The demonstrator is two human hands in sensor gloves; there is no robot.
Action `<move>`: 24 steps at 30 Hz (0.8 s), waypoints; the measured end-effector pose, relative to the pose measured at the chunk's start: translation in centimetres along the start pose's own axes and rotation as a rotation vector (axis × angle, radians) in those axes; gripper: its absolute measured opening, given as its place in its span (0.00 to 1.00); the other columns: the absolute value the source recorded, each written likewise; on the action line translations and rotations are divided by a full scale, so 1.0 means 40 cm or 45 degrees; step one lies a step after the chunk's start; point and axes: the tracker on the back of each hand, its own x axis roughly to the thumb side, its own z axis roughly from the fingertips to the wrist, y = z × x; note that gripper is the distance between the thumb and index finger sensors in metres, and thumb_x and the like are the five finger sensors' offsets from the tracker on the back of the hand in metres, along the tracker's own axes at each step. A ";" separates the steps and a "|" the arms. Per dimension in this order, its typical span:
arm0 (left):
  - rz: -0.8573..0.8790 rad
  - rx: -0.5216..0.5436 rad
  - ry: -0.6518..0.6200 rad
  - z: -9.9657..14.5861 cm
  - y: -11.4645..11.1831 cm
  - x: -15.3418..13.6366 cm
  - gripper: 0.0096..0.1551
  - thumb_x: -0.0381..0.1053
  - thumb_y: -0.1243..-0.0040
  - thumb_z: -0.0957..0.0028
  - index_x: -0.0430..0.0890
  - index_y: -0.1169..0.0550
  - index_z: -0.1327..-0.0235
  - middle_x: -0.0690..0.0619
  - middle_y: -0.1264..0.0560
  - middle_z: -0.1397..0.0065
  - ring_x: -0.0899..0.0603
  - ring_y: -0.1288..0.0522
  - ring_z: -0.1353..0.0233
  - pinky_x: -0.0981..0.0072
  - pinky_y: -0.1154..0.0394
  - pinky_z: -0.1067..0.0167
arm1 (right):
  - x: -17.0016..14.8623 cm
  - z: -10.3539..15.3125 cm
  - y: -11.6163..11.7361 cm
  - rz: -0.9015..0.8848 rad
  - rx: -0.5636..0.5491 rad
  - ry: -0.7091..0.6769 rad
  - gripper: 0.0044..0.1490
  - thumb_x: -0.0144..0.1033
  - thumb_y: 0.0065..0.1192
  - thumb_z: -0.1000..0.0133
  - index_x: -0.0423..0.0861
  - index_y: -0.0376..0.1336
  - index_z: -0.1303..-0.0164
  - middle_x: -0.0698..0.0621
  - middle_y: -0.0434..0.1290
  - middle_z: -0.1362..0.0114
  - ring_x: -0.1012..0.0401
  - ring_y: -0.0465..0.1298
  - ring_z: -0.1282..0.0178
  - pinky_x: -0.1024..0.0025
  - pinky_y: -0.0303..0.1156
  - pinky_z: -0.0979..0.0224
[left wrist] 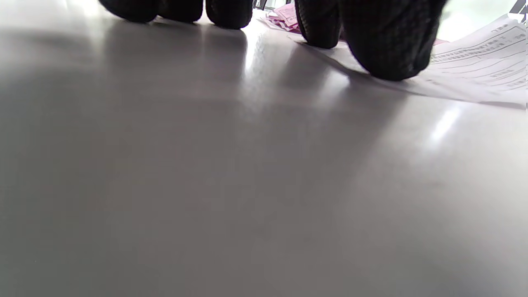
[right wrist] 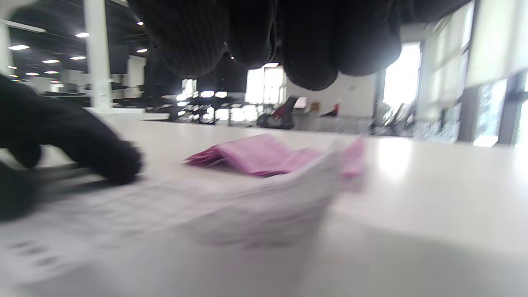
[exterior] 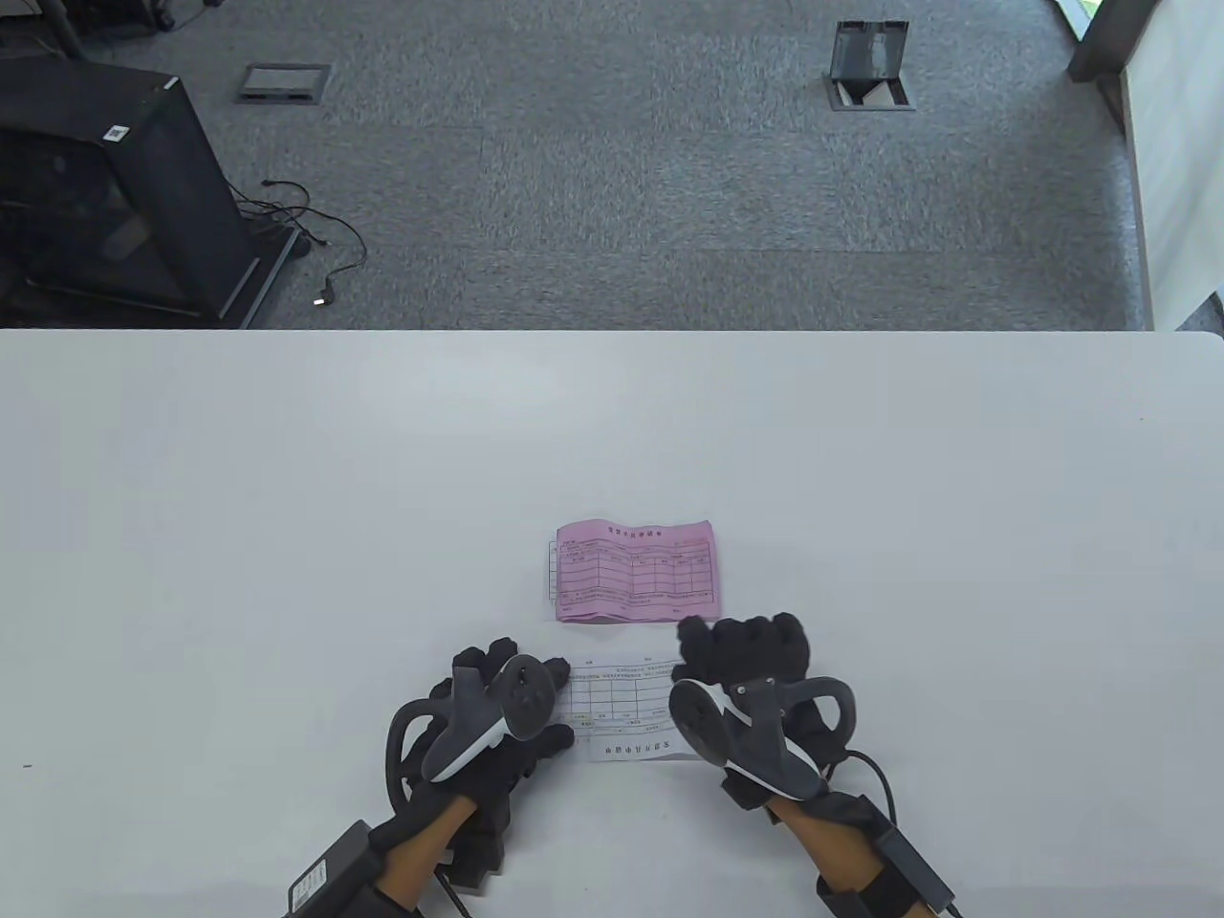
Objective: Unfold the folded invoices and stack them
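Observation:
A white invoice (exterior: 622,710) lies unfolded near the table's front edge, between my hands. My left hand (exterior: 559,703) presses its left edge onto the table with thumb and forefinger; in the left wrist view two fingertips (left wrist: 387,62) rest on the sheet (left wrist: 478,66). My right hand (exterior: 736,643) hovers over the sheet's right end with fingers curled and holds nothing. In the right wrist view the white invoice's (right wrist: 255,206) right edge curls up, blurred. A pink invoice (exterior: 637,572) lies unfolded just behind, on another white sheet (exterior: 552,574) whose left edge peeks out.
The white table (exterior: 287,535) stretches wide to both sides and behind the papers. Its far edge (exterior: 612,332) borders grey carpet. A black cabinet (exterior: 105,191) with cables stands on the floor at the far left.

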 end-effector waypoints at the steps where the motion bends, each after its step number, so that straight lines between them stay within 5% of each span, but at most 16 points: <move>1: 0.001 0.000 -0.002 0.000 -0.001 -0.001 0.43 0.67 0.38 0.53 0.70 0.40 0.21 0.45 0.53 0.10 0.31 0.55 0.15 0.35 0.48 0.22 | 0.024 -0.012 0.013 -0.048 0.111 -0.010 0.33 0.53 0.58 0.45 0.58 0.59 0.28 0.46 0.69 0.28 0.45 0.67 0.29 0.34 0.53 0.23; 5: -0.010 -0.013 -0.006 0.002 -0.002 0.001 0.44 0.67 0.39 0.53 0.70 0.41 0.21 0.45 0.54 0.10 0.31 0.56 0.15 0.35 0.49 0.22 | 0.106 -0.062 0.088 -0.009 0.411 -0.099 0.38 0.54 0.58 0.45 0.61 0.55 0.23 0.44 0.62 0.22 0.43 0.62 0.25 0.31 0.49 0.23; 10: -0.010 -0.033 -0.015 0.003 -0.003 -0.003 0.44 0.67 0.40 0.52 0.70 0.43 0.20 0.46 0.56 0.10 0.31 0.58 0.15 0.36 0.51 0.21 | 0.135 -0.064 0.130 0.148 0.470 -0.156 0.40 0.54 0.57 0.46 0.60 0.52 0.21 0.44 0.59 0.21 0.44 0.61 0.25 0.31 0.50 0.23; 24: -0.002 -0.065 -0.017 0.002 0.004 -0.014 0.45 0.67 0.39 0.52 0.70 0.43 0.21 0.48 0.56 0.10 0.34 0.58 0.15 0.39 0.51 0.21 | -0.107 -0.007 0.116 0.186 0.568 0.126 0.41 0.52 0.58 0.46 0.60 0.52 0.22 0.45 0.60 0.21 0.45 0.63 0.26 0.31 0.51 0.24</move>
